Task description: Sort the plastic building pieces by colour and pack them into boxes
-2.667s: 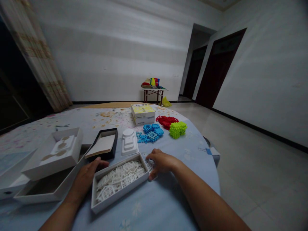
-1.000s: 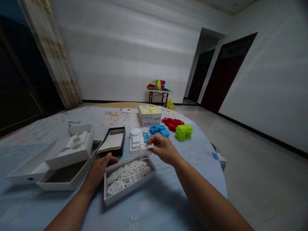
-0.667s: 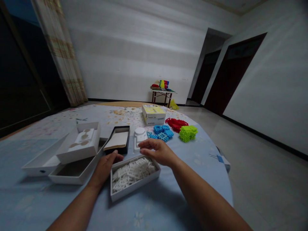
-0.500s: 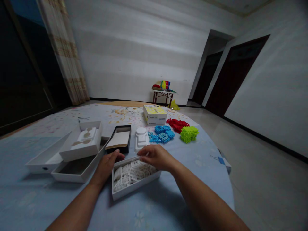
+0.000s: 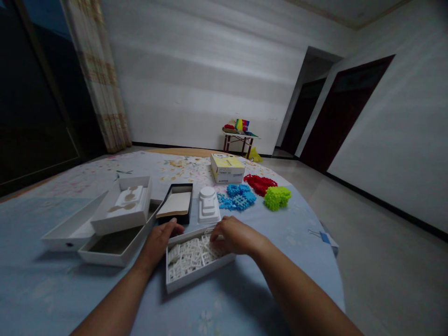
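An open white box (image 5: 199, 275) filled with small white plastic pieces (image 5: 191, 255) sits in front of me on the table. My right hand (image 5: 238, 235) reaches over its right side. Its bent fingers are down on the pieces, closing on some of them, and the fingertips are partly hidden. Beside the box's back left corner rests my left hand (image 5: 161, 238), fingers stretched out, with nothing visible in it. Just behind the box stands a white molded plastic tray (image 5: 209, 207), and left of that a black-rimmed box (image 5: 175, 203).
White boxes (image 5: 121, 205) are stacked at the left. Blue interlocking pieces (image 5: 241, 198), red pieces (image 5: 261, 183) and a lime-green cluster (image 5: 277, 198) lie to the right of the tray. A yellow-and-white carton (image 5: 227, 169) stands behind them. The round table's edge (image 5: 336, 280) curves along the right.
My right hand has lowered from above the box's back edge into the white pieces, with its fingers bending more. My left hand stays at the box's left corner. The view has shifted slightly.
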Demonstrator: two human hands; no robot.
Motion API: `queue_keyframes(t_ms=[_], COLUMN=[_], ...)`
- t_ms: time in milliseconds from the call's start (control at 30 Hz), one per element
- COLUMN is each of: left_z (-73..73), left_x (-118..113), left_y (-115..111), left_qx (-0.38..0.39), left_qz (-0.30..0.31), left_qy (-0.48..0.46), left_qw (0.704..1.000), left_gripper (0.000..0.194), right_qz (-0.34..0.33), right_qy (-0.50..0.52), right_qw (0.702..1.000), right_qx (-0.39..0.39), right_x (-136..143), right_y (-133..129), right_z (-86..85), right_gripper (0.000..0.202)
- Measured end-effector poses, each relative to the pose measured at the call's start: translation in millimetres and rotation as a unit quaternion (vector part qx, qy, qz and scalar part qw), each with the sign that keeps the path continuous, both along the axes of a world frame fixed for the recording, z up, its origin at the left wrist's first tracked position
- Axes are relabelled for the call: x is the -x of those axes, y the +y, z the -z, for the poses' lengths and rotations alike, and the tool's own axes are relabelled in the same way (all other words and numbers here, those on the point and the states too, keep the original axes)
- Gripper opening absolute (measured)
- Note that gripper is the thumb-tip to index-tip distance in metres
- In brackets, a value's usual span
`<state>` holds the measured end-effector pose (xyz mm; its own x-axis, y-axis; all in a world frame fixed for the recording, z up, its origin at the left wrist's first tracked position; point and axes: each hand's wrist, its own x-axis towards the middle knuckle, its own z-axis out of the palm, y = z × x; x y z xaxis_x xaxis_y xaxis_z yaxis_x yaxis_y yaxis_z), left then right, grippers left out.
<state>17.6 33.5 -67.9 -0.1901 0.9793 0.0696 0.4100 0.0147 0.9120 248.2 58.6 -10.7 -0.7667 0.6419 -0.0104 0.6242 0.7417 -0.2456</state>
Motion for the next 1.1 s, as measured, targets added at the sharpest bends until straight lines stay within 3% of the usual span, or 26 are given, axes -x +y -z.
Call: queue_keyframes(t_ms=[167,400,567,767,967,1100], left_z=[2.1,5.0,1.6,-1.1,1.3,3.8], left_x=[0.7,1.9,-0.8,-1.5,0.1,0.8], left_y=[1.7,1.8,-0.2,-1.1,0.2,-0.5], left_qx=[-0.004,-0.004,-0.016,-0.018,-0.024,-0.037], left_qz=[0.006,0.011,0.005,-0.001,-0.01,-0.003], left_qy=[-0.011,-0.014,-0.015,-0.029,-0.067,-0.07], left_qw=[1.0,1.0,1.0,0.999,0.997,0.997], left_gripper=[0.057,0.057,0.057,0.056,0.059,0.056], right_qz=[-0.026,-0.052,-0.022,-0.004,0.073,0.083], right_qy=[0.009,0.007,0.003,0.14,0.162,0.128], right_qw=[0.999,0.998,1.0,0.99,0.981,0.984], right_qx=[-0.016,0.017,0.003,-0.023,-0.074,-0.092], right_x=[13.4,42.4,26.6,10.3,37.6,61.0], right_y=[-3.7,-17.9,-13.4,-8.1,7.5,15.8], right_z=[5.9,4.9,3.7,-3.4,-4.3,-2.7], right_gripper=[0.021,0.037,0.03,0.026,0.031,0.037])
